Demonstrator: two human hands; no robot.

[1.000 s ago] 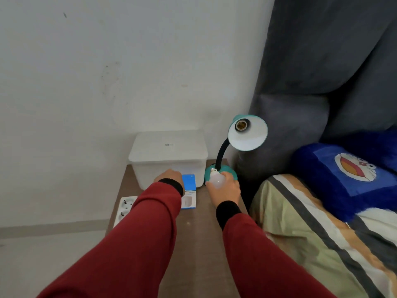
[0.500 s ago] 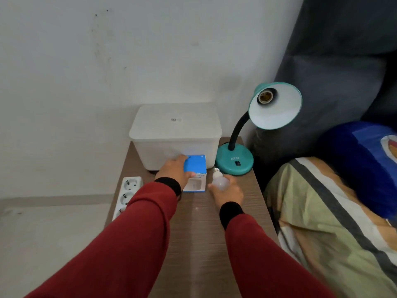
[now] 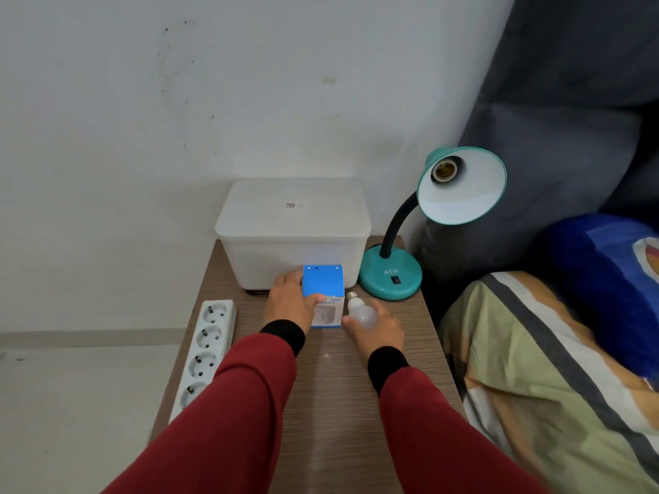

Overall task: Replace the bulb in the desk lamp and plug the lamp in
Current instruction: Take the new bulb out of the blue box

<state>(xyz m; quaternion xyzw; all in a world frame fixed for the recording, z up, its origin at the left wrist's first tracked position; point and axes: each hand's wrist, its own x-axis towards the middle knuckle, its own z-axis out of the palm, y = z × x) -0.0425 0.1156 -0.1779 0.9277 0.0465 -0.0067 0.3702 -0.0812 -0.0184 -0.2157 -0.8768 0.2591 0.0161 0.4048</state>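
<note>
- Left hand [image 3: 290,304] gripping blue cardboard box [image 3: 323,295], thumb across its front, fingers curled behind.
- Right hand [image 3: 378,326] wrapped round frosted bulb [image 3: 361,311], low over wooden table [image 3: 331,404], metal screw base pointing toward lamp [image 3: 428,222].
- Smooth round glass, liable to slip or roll off if set down loose.
- Lamp socket [image 3: 444,170] empty; glossy teal shade, bendy black neck.
- Power strip [image 3: 208,345] at table's left edge; plug not visible.

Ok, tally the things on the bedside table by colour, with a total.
White: 3 - storage box, power strip, bulb held in the right hand
Teal: 1 - desk lamp
Blue: 1 - bulb carton gripped by the left hand
Total: 5
</note>
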